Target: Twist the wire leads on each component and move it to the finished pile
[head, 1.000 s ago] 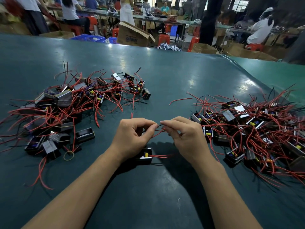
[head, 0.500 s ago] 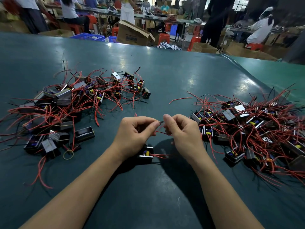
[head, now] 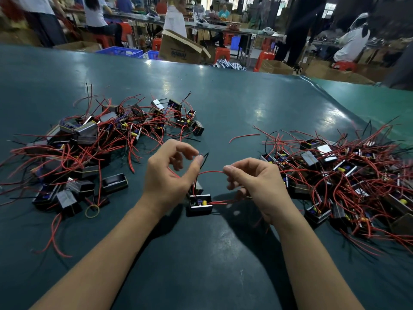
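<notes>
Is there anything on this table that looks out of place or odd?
Two small things: a loose red wire lies alone on the table between the piles, attached to no component, and a rubber band lies at the near edge of the left pile.

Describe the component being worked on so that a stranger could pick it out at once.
Start at the dark green table, which bears two tangled piles of wired black blocks. Between them, near the front edge, the left hand and right hand hover. The component lies alone just below them, its red lead arcing between the fingertips.
</notes>
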A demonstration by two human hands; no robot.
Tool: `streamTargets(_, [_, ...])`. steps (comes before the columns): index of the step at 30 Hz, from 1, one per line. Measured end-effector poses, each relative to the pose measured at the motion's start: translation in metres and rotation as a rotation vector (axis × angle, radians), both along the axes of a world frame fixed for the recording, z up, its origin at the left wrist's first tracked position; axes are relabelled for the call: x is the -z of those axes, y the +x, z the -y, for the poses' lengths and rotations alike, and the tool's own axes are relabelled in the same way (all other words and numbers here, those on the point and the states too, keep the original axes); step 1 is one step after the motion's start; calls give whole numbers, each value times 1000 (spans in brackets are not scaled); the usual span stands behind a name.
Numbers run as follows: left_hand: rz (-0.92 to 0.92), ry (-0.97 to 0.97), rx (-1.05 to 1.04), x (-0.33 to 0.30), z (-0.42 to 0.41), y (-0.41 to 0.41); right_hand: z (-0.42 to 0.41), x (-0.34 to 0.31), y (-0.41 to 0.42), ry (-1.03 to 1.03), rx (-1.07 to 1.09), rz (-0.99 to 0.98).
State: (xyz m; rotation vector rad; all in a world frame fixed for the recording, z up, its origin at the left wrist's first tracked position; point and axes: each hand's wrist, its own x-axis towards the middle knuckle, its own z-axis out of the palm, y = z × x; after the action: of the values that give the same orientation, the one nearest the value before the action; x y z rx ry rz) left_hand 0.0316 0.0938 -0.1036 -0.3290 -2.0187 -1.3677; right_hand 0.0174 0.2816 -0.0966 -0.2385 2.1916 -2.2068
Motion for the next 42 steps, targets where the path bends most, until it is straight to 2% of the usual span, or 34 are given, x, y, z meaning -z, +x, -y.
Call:
streamTargets(3, [-111, -162, 15, 2, 3, 0, 0, -2, 0, -70, -49, -16])
streamTargets(6, [-53, -239, -29, 6, 0, -1, -1, -3, 1, -86, -54, -37])
streamTargets(13, [30, -124, -140, 7, 3, -4, 6, -2, 3, 0, -22, -151])
streamTargets(16, [70, -78, -127, 6, 3, -4, 6, -1, 3, -1, 14, -164])
streamTargets(21, [-7, -157, -83, 5, 0, -3, 19, 5, 2, 23, 15, -154])
streamTargets(25, [44, -130, -24, 6, -2, -3, 22, 9, 3, 59, 99, -230])
streamTargets(27, [67, -111, 2, 6, -3, -3, 21, 8, 3, 1, 95, -218])
streamTargets(31, [55, -208, 36, 8, -3, -3, 21, 7, 2, -83, 48, -176])
streamTargets(37, [22, -289, 58, 9, -2, -3, 20, 8, 0, -58, 48, -163])
streamTargets(42, [4, -259, 12, 9, -2, -3, 19, 9, -1, -55, 79, -144])
